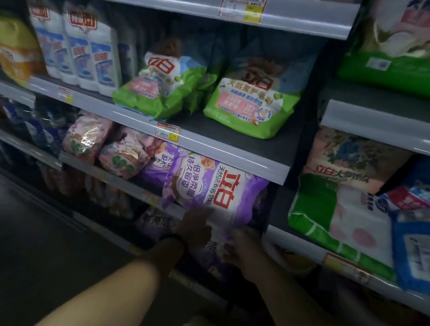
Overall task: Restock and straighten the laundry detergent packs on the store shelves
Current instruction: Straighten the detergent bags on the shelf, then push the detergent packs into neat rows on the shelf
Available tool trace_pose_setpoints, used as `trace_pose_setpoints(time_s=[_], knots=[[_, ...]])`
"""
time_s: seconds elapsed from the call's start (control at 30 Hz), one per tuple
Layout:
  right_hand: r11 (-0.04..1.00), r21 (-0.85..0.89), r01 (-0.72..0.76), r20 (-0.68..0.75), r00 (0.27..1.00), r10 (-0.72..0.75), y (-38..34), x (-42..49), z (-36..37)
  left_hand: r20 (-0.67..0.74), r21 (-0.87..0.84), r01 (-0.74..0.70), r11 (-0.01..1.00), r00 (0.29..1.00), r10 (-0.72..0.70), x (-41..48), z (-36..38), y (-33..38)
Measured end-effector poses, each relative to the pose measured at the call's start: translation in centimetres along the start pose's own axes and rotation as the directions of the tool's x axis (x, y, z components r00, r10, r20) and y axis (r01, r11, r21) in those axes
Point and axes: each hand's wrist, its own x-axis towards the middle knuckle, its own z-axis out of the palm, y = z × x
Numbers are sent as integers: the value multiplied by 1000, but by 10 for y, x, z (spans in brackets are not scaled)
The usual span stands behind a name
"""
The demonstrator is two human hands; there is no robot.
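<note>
1. Holding purple soft-plastic detergent pack [214,189] w/ both hands at front lip of grey lower shelf [117,179]. Lying on its side, print running sideways, overhanging the lip at right end of the row.
2. Left hand [197,227]: laid against pack's lower edge. Too blurred to tell pinch vs flat press. Right hand [242,247]: curled round the lower edge nr the corner, gripping it.
3. Handling, prob.: powder fill, so fairly heavy for its size, floppy, no stiffness. Expect slumping toward whichever end dips. Glossy film, likely slick, so a grip on film alone may slide or stretch.
4. Best hold, prob.: one palm under the belly for weight, other on an end seam to steer. Avoid hauling by one corner (risk of split seam & spilt powder).
5. Setting upright likely needs a push back from the lip first, then a pat to flatten the base.
6. Nearby: pink crinkly packs [87,137] further left on same shelf. Green-and-white packs [251,98] on shelf above, well apart from both hands.
</note>
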Motion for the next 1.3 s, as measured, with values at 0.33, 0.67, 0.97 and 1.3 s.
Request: trace_pose_setpoints(time_s=[0.33,0.67,0.97,1.3], knots=[[982,-98,160,-74,983,-167,-29,-85,-66,42,-155,-98,983,994,106,-58,-14,114],[936,-214,280,-311,889,-336,-34,-145,-192,-35,-204,-287,936,958,286,-84,2,212],[945,-65,321,-524,795,-306,-35,-182,-316,18,-175,-429,886,899,438,-58,62,316],[946,100,307,-699,699,-153,-12,-215,-456,324,148,-519,842,830,455,-26,139,461]])
